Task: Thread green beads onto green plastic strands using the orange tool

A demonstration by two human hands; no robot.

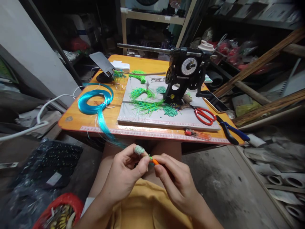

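My left hand [126, 171] and my right hand [173, 179] meet above my lap, below the front edge of the orange table [71, 119]. Between the fingertips of both hands sits a small orange-and-green piece [153, 161]; the fingers hide most of it. A greenish wrap [139, 149] covers my left index fingertip. On the table a grey board [166, 119] carries green fibre bundles [145, 106], a pile of green beads [170, 111] and a black hand-crank machine with a dial [187, 73].
A loop of turquoise fibre [96, 103] trails over the table's front edge. Red scissors [204, 115], blue pliers [232, 130], a small red tool [196, 134] and a phone [214, 101] lie at the right. A phone stand [103, 65] sits at the back left. A red basket [59, 211] stands on the floor.
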